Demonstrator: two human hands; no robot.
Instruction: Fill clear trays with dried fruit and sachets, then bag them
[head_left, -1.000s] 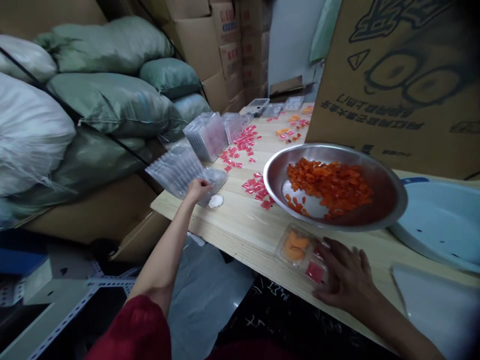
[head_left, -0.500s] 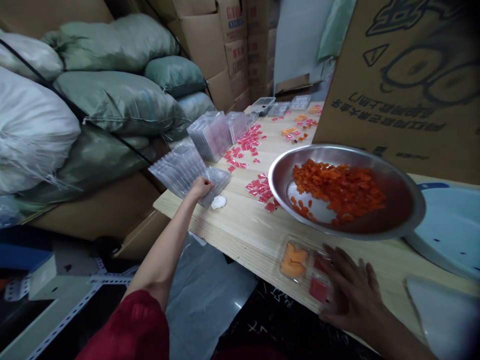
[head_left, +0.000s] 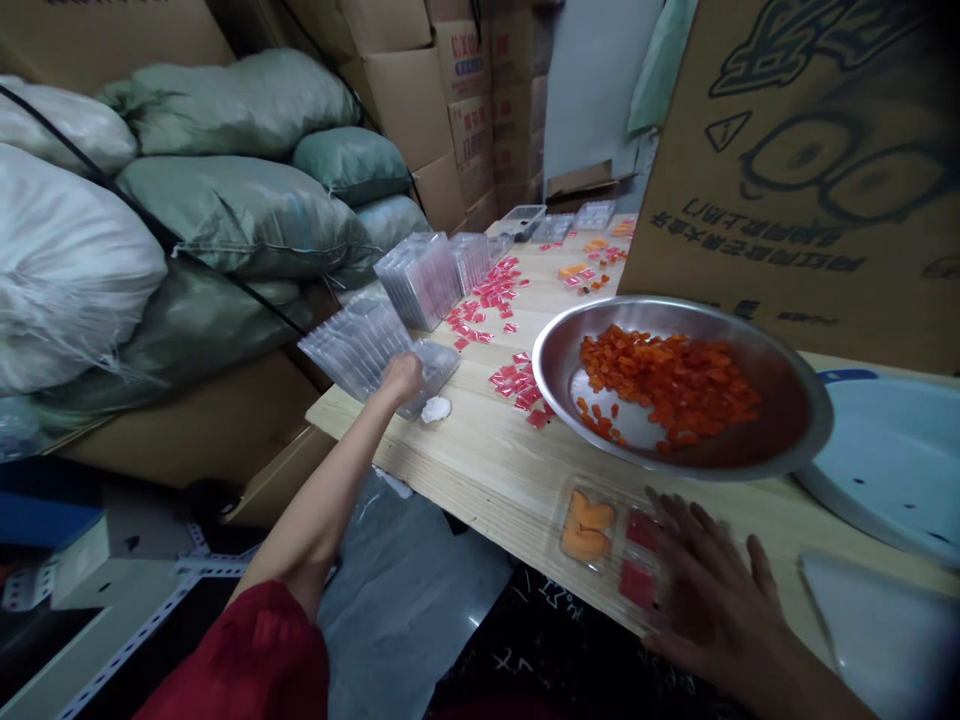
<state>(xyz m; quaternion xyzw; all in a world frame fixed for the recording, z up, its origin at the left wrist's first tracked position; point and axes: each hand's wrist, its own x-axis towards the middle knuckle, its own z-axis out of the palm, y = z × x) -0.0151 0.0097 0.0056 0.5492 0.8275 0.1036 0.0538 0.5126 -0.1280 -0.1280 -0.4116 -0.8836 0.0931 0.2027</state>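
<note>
My left hand (head_left: 403, 378) is closed at the near end of a leaning row of clear plastic trays (head_left: 352, 345), its fingers pinched on the front tray (head_left: 437, 368); the fingertips are partly hidden. At the table's front edge lies a clear compartment tray (head_left: 559, 520) with orange slices (head_left: 586, 528) in one section and red packets (head_left: 637, 582) in others. Spread over that tray's right end is my right hand (head_left: 709, 575), fingers apart, covering part of it. Behind it stands a steel bowl (head_left: 780, 430) of small orange-red pieces (head_left: 675, 385).
Loose red packets (head_left: 491, 295) are strewn along the wooden table (head_left: 480, 450). More stacked trays (head_left: 420, 280) stand behind my left hand. A white scrap (head_left: 436, 409) lies near it. At right are a pale blue basin (head_left: 892, 450) and a big carton (head_left: 795, 190); full sacks (head_left: 240, 210) line the left.
My left hand has turned slightly and stays at the front tray. The right hand's fingers have spread a little over the compartment tray. The whole view has shifted slightly.
</note>
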